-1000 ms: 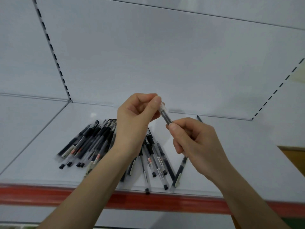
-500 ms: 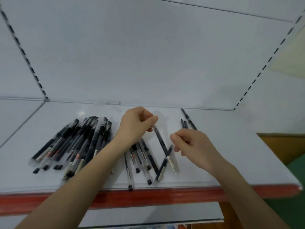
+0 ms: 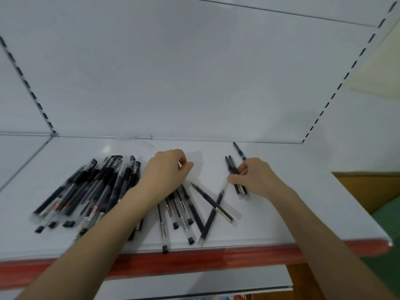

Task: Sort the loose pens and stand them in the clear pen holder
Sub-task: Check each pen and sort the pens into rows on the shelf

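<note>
Fingers (image 3: 232, 180) on slim black pens (image 3: 234, 176)

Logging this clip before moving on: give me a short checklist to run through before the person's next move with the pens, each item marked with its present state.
1. Clear pen holder in view: not ok, none visible on the shelf.
2. Right hand on pens: ok, fingers on the small right group.
3. Left hand holding a pen: cannot tell, fist closed over the middle pens.
4. Pens away from the front edge: not ok, one tip reaches the red lip.
5. Large left pile sorted: not ok, pens overlap.
</note>
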`<state>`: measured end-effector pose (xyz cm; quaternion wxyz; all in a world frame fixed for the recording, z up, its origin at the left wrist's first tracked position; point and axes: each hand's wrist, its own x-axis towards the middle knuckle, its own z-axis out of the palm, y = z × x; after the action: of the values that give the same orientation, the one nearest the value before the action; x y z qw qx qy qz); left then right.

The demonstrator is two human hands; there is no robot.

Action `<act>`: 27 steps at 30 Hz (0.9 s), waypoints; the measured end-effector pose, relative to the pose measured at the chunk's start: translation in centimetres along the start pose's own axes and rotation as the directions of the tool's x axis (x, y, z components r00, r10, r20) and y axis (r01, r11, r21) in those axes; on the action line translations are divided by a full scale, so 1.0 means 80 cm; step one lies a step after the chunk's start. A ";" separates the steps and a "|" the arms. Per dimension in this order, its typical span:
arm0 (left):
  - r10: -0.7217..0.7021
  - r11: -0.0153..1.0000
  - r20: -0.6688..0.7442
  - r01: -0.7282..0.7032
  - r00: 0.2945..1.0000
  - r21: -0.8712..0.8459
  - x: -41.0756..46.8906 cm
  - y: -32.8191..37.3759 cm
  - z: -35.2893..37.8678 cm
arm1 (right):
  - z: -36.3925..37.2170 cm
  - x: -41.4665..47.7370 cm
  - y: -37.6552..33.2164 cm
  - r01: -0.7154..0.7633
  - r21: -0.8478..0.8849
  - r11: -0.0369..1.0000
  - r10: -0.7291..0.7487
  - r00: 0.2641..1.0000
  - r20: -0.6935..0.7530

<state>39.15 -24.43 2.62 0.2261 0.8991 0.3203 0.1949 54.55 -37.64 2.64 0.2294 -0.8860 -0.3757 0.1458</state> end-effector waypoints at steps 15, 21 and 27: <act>-0.045 0.940 0.210 -0.030 0.977 0.340 0.095 -0.104 -0.049 | 0.005 -0.007 -0.029 0.200 0.136 0.970 -0.192 0.979 -0.071; -0.054 0.950 0.208 -0.014 0.977 0.313 0.102 -0.105 -0.043 | 0.002 -0.015 -0.026 0.212 0.185 0.960 -0.193 0.974 -0.114; 0.023 0.901 0.031 -0.007 0.999 -0.433 0.058 -0.050 -0.066 | -0.011 -0.033 -0.043 0.311 0.322 0.894 -0.261 0.946 -0.190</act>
<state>37.92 -17.07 5.76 0.4241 0.8323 0.2580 0.2468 51.08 -37.69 5.42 0.4274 -0.7744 -0.4531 0.1109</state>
